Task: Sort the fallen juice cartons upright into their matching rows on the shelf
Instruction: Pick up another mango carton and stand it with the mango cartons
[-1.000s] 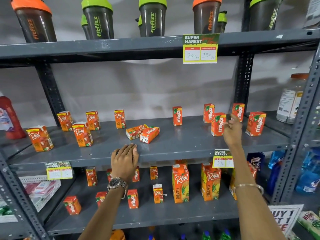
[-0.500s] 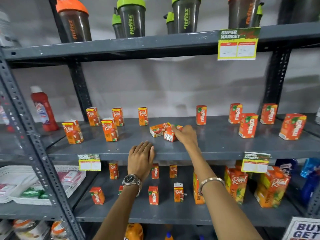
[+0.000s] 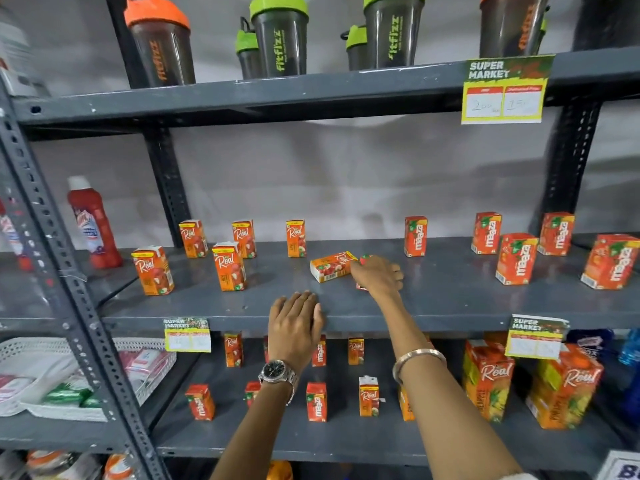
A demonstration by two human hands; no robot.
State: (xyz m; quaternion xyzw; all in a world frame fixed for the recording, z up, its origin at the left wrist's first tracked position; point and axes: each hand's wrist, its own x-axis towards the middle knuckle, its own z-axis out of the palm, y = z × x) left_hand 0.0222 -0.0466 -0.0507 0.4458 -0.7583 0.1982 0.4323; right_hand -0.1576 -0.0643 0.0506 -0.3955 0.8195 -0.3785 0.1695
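Note:
Two small cartons lie fallen in the middle of the grey shelf [image 3: 433,299]. One fallen Real carton [image 3: 330,266] lies on its side, untouched. Just right of it, my right hand [image 3: 377,277] is closed over the other fallen carton [image 3: 364,259], which is mostly hidden; its brand cannot be read. Upright Real cartons [image 3: 228,266] stand in rows at the left, upright Maaza cartons [image 3: 516,259] at the right. My left hand [image 3: 294,323] rests flat on the shelf's front edge, holding nothing.
A red bottle [image 3: 93,223] stands at the far left beyond the upright post [image 3: 69,282]. Shaker bottles [image 3: 280,36] line the shelf above. The shelf below holds small cartons [image 3: 316,401] and large Real packs [image 3: 488,379]. Price tags [image 3: 536,336] hang on the shelf edges.
My right hand has left the Maaza rows at the right, moved left to the middle and closed over one fallen carton. The view has swung left. My left hand stayed on the edge.

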